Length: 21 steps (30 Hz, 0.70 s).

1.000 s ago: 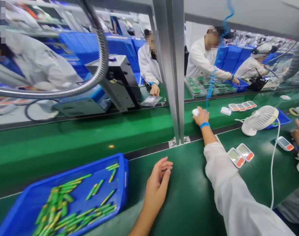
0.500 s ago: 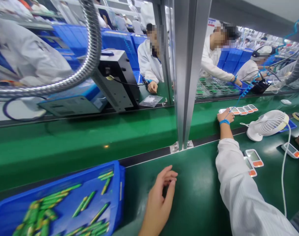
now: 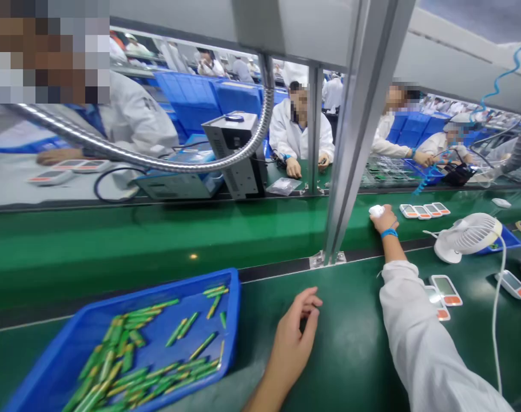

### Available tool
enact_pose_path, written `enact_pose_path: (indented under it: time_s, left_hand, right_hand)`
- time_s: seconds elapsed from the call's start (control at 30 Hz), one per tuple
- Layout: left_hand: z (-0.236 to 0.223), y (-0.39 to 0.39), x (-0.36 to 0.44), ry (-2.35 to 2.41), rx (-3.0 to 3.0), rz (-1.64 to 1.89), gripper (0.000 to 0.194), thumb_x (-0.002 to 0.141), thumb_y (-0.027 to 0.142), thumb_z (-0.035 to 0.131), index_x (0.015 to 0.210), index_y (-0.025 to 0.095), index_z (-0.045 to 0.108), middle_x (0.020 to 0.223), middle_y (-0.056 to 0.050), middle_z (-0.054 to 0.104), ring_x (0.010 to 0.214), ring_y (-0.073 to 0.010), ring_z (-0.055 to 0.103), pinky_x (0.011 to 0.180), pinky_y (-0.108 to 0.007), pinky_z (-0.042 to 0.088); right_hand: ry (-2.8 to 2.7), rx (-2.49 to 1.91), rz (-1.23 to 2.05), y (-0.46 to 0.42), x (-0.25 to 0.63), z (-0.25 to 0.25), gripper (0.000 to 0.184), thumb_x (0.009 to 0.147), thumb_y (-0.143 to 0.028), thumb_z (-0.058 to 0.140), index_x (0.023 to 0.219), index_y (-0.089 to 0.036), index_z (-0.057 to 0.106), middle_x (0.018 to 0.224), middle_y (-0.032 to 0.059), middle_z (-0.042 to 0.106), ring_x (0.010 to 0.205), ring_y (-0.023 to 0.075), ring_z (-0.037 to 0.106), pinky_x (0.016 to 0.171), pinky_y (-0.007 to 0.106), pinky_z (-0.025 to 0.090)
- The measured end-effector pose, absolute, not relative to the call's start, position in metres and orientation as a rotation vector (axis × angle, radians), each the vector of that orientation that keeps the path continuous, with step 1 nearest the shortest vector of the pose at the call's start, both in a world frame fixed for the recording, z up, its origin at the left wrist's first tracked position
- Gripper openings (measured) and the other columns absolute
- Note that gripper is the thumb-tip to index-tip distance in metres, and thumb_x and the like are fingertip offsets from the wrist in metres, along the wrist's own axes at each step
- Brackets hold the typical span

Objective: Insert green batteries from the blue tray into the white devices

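My left hand [image 3: 298, 327] rests over the green workbench [image 3: 350, 337], fingers loosely curled and thumb apart, holding nothing. Beside it on the left stands a blue tray [image 3: 233, 320] with many green-and-yellow battery-like sticks [image 3: 127, 349]. My right hand [image 3: 384, 220], with a blue wrist strap [image 3: 389, 233], reaches across to the green belt [image 3: 260, 229]. Its fingers are around a small white plastic device [image 3: 376, 211], partly hidden by the hand. Just right of it lies a row of several white devices [image 3: 422, 212] with screens and orange fronts.
A metal post [image 3: 350, 143] stands between my hands. Near my right sleeve lie two screen devices [image 3: 446, 290]. Further right are a white fan [image 3: 468, 234] with its cable and a blue tray [image 3: 506, 240]. A flexible metal hose [image 3: 157, 163] crosses the upper left. Co-workers sit opposite.
The view has shifted. My right hand moved right to the white devices, then back slightly left, with a white device now showing at its fingers. My left hand keeps its loose pose.
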<state>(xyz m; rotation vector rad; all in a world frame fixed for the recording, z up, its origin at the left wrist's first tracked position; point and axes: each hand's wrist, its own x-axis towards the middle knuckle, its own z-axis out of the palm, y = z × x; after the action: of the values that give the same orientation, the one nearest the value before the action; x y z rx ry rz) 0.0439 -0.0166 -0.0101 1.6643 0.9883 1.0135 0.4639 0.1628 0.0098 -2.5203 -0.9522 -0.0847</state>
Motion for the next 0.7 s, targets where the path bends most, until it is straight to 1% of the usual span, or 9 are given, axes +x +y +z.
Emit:
enact_pose_path:
  time_s: [0.07, 0.2, 0.27, 0.33, 0.4, 0.53, 0.57, 0.63, 0.7]
  left_hand:
    - [-0.010, -0.016, 0.045, 0.964, 1.681, 1.005, 0.034, 0.110, 0.038, 0.056, 0.138, 0.023, 0.069, 0.115, -0.009, 0.080, 0.100, -0.0215, 0.079, 0.093, -0.037, 0.065]
    - [-0.007, -0.017, 0.051, 0.944, 1.680, 1.030, 0.034, 0.109, 0.028, 0.053, 0.139, 0.022, 0.067, 0.115, -0.008, 0.079, 0.099, -0.0195, 0.077, 0.093, -0.035, 0.064]
    - [-0.005, -0.018, 0.056, 0.917, 1.678, 1.049, 0.037, 0.106, 0.022, 0.053, 0.140, 0.022, 0.066, 0.115, -0.007, 0.079, 0.096, -0.0180, 0.076, 0.092, -0.034, 0.063]
    - [-0.005, -0.017, 0.060, 0.886, 1.683, 1.073, 0.038, 0.103, 0.018, 0.054, 0.139, 0.020, 0.066, 0.116, -0.008, 0.079, 0.096, -0.0177, 0.075, 0.092, -0.033, 0.062]
    - [-0.005, -0.015, 0.063, 0.874, 1.677, 1.084, 0.041, 0.101, 0.016, 0.056, 0.140, 0.020, 0.066, 0.118, -0.008, 0.079, 0.098, -0.0181, 0.075, 0.091, -0.032, 0.062]
    - [-0.005, -0.015, 0.064, 0.880, 1.702, 1.099, 0.047, 0.098, 0.017, 0.061, 0.145, 0.020, 0.065, 0.128, -0.011, 0.077, 0.097, -0.0194, 0.075, 0.094, -0.036, 0.063]
    - [-0.003, -0.016, 0.064, 0.866, 1.739, 1.108, 0.050, 0.098, 0.018, 0.062, 0.148, 0.020, 0.065, 0.135, -0.013, 0.076, 0.104, -0.0215, 0.076, 0.100, -0.039, 0.063]
    - [0.000, -0.017, 0.063, 0.781, 1.867, 1.115, 0.057, 0.098, 0.022, 0.068, 0.154, 0.020, 0.063, 0.151, -0.017, 0.069, 0.130, -0.0282, 0.072, 0.117, -0.047, 0.057]
    - [0.004, -0.015, 0.062, 0.642, 2.015, 1.080, 0.061, 0.097, 0.026, 0.076, 0.156, 0.021, 0.064, 0.163, -0.018, 0.062, 0.154, -0.0334, 0.058, 0.132, -0.052, 0.044]
  right_hand:
    - [-0.962, -2.513, -0.078, 0.162, 0.466, 0.015, 0.064, 0.092, -0.039, 0.084, 0.144, -0.016, 0.056, 0.131, 0.0208, 0.072, 0.122, 0.0347, 0.069, 0.109, 0.051, 0.053]
    - [-1.044, -2.464, -0.110, 0.150, 0.451, 0.030, 0.068, 0.094, -0.044, 0.082, 0.148, -0.011, 0.057, 0.131, 0.0261, 0.075, 0.121, 0.0373, 0.074, 0.104, 0.047, 0.056]
    - [-1.106, -2.423, -0.143, 0.135, 0.440, 0.034, 0.073, 0.096, -0.047, 0.077, 0.153, -0.005, 0.054, 0.133, 0.0312, 0.073, 0.122, 0.0406, 0.074, 0.104, 0.050, 0.056]
    - [-1.159, -2.368, -0.199, 0.115, 0.431, 0.031, 0.083, 0.094, -0.050, 0.075, 0.156, -0.002, 0.050, 0.141, 0.0366, 0.069, 0.126, 0.0458, 0.072, 0.104, 0.055, 0.056]
    - [-1.219, -2.177, -0.327, 0.089, 0.424, 0.022, 0.086, 0.089, -0.063, 0.076, 0.150, -0.006, 0.058, 0.138, 0.0342, 0.071, 0.121, 0.0483, 0.072, 0.102, 0.060, 0.057]
    - [-1.451, -2.019, -0.250, 0.019, 0.393, 0.000, 0.099, 0.086, -0.089, 0.063, 0.146, -0.010, 0.062, 0.133, 0.0309, 0.074, 0.116, 0.0490, 0.072, 0.102, 0.065, 0.057]
    - [-1.520, -1.991, -0.204, 0.000, 0.380, -0.003, 0.101, 0.086, -0.092, 0.060, 0.146, -0.011, 0.062, 0.134, 0.0302, 0.074, 0.117, 0.0485, 0.071, 0.103, 0.065, 0.057]
    - [-1.659, -1.917, -0.082, -0.035, 0.352, -0.008, 0.099, 0.087, -0.093, 0.061, 0.147, -0.014, 0.061, 0.136, 0.0283, 0.074, 0.117, 0.0469, 0.072, 0.103, 0.063, 0.058]
    - [-1.813, -1.804, 0.097, -0.061, 0.327, -0.009, 0.092, 0.089, -0.088, 0.066, 0.149, -0.019, 0.060, 0.140, 0.0241, 0.074, 0.118, 0.0434, 0.073, 0.104, 0.059, 0.059]
